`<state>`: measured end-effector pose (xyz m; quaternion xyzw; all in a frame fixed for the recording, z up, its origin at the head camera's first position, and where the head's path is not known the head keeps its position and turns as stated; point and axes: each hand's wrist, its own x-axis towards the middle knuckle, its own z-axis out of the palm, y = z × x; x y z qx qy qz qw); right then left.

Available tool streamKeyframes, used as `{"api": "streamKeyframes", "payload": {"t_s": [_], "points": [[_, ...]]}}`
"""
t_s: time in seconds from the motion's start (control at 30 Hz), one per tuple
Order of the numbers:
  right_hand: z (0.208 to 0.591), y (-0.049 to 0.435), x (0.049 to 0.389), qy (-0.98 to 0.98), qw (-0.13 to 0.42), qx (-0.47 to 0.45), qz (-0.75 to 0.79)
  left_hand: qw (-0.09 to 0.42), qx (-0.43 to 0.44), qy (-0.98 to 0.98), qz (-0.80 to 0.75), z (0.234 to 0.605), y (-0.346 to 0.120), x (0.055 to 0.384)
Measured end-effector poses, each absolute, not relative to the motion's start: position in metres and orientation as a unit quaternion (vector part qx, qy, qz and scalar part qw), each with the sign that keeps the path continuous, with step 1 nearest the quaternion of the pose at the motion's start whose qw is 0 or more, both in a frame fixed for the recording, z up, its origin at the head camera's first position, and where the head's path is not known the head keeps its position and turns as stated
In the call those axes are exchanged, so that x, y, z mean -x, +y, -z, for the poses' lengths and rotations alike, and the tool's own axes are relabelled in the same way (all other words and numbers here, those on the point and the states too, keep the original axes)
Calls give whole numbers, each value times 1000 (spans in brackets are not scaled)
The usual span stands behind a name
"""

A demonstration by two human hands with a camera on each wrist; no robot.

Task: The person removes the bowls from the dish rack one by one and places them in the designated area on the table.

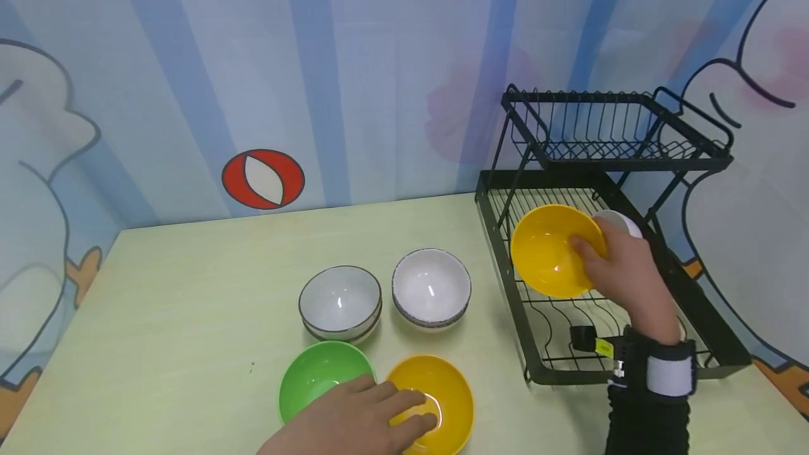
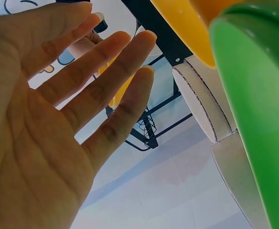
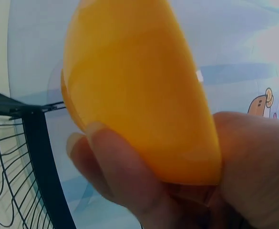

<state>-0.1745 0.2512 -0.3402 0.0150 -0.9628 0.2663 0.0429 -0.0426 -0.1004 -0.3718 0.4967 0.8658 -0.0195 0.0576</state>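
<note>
My right hand (image 1: 626, 272) grips a yellow bowl (image 1: 548, 251) by its rim, thumb inside, over the lower tier of the black dish rack (image 1: 537, 374). Its rounded outside fills much of the right wrist view, with fingertips (image 3: 101, 138) against it. Partly hidden behind this hand is a white bowl (image 1: 622, 220) at the rack. My left hand (image 1: 360, 416), fingers spread and holding nothing, hovers over a green bowl (image 1: 316, 378) and a second yellow bowl (image 1: 445, 399) on the table. In the left wrist view its palm (image 2: 39, 138) shows beside the green bowl (image 2: 253, 105).
Behind the green and yellow bowls stand stacked white bowls with dark rims (image 1: 341, 297) and another white bowl (image 1: 432, 286) with a speckled rim. The rack's upper wire tier (image 1: 607, 128) overhangs the back of its lower tier. A printed cloth (image 1: 392, 76) hangs behind the table.
</note>
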Motion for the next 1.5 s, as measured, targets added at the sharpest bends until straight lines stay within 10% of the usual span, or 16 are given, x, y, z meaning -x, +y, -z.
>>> {"api": "streamKeyframes", "payload": {"t_s": [0.57, 1.13, 1.5], "points": [[329, 225, 167, -947, 134, -64, -286, 78, -478, 875, 13, 363, -103, 43], [325, 190, 158, -932, 6, -254, -259, -28, -501, 864, 36, 364, -107, 45], [334, 169, 161, -919, -61, -284, -265, 94, -436, 895, 15, 357, -103, 46]]}}
